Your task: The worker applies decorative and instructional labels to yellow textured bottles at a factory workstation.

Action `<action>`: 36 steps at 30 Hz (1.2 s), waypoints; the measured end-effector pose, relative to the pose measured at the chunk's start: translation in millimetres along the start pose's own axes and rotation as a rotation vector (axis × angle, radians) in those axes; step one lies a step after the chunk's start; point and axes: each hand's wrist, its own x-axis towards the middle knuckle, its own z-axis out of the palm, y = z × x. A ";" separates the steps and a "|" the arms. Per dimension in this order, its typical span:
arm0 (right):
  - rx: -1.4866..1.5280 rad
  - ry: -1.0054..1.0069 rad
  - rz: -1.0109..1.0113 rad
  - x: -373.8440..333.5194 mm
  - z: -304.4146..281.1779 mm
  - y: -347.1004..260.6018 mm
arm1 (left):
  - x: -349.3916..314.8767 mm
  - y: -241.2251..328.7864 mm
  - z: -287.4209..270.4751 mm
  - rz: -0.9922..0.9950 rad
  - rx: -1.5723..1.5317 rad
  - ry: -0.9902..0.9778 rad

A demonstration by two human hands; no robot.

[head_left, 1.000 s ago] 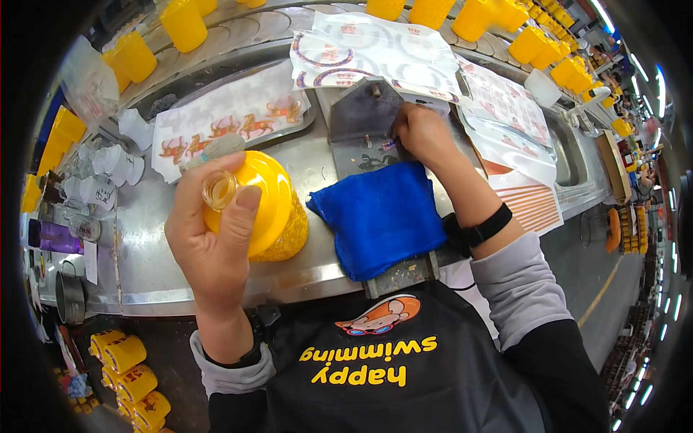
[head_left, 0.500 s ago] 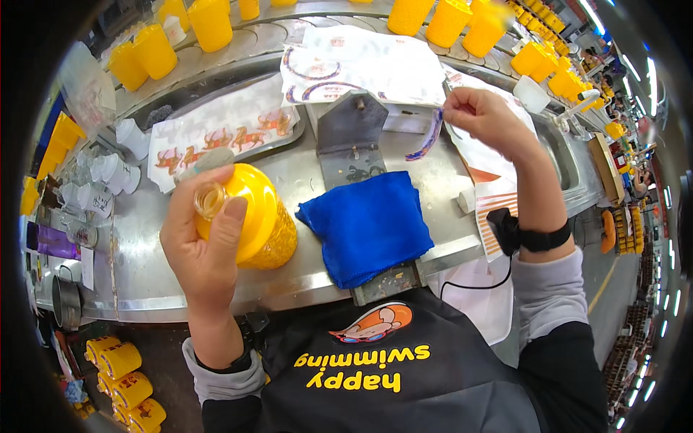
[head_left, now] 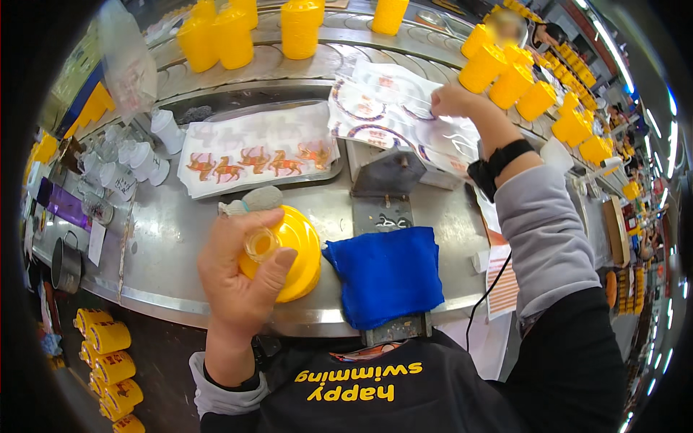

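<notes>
My left hand [head_left: 242, 274] is wrapped round a yellow bottle [head_left: 307, 252] with a clear glass neck, which points up between thumb and fingers. Just beyond its fingertips lies a grey sponge-like pad [head_left: 253, 200]. My right hand [head_left: 455, 101] reaches far out over white decal sheets [head_left: 379, 90] printed with curved patterned strips. Its fingers are pinched together beside one curved strip [head_left: 417, 113]; what they hold, if anything, is hidden. Between my arms a folded blue cloth [head_left: 386, 278] covers part of a metal stand [head_left: 390, 173].
A metal tray [head_left: 317, 179] bears a sheet of orange horse decals [head_left: 256, 162]. Yellow containers [head_left: 299, 32] stand on the conveyor behind, with more stacked at lower left [head_left: 112, 361]. White cups [head_left: 141, 162] and a metal pot [head_left: 66, 263] are at left. A black cable [head_left: 491, 289] hangs at right.
My right hand has moved from beside a dangling patterned strip to over the decal sheets. The view has shifted, and the decal sheets sit differently. My left hand keeps hold of the yellow bottle.
</notes>
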 end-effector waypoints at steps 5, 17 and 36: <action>-0.227 0.055 -0.026 6.9 25.9 8.1 | 0.3 1.4 -1.1 0.049 0.050 0.005; 0.688 0.295 -0.126 -111.4 -14.2 -55.5 | 21.1 16.6 -29.0 0.025 -0.057 -0.373; 1.352 0.417 -0.411 -204.8 28.7 -174.2 | 16.0 16.9 -42.7 0.317 0.387 -0.215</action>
